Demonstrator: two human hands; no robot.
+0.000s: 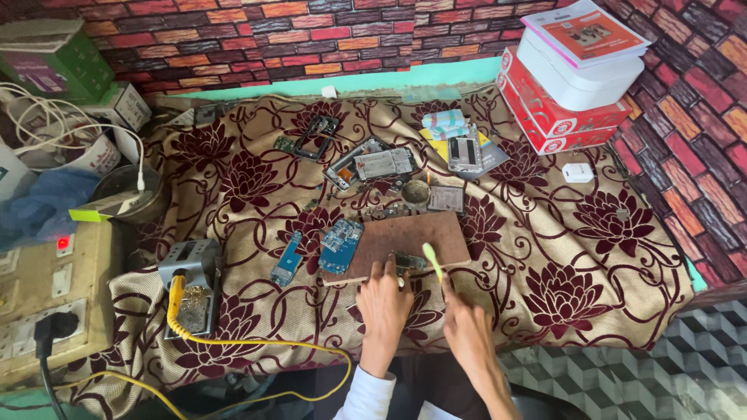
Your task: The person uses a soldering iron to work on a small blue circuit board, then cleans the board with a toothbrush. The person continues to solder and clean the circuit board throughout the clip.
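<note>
My left hand (384, 306) presses a small circuit board (408, 262) down on the near edge of a brown wooden board (405, 237). The fingers lie flat on it. My right hand (467, 327) grips a yellow-green toothbrush (433, 260), whose head points up over the same small board. A blue circuit board (340, 245) lies at the wooden board's left end.
Opened phone bodies (373, 165), a narrow blue circuit strip (286, 257) and loose parts lie on the flowered cloth (568, 233). A soldering station (189, 284) with a yellow cable stands at the left. Red and white boxes (560, 85) are stacked at the back right. A socket box (47, 295) is at far left.
</note>
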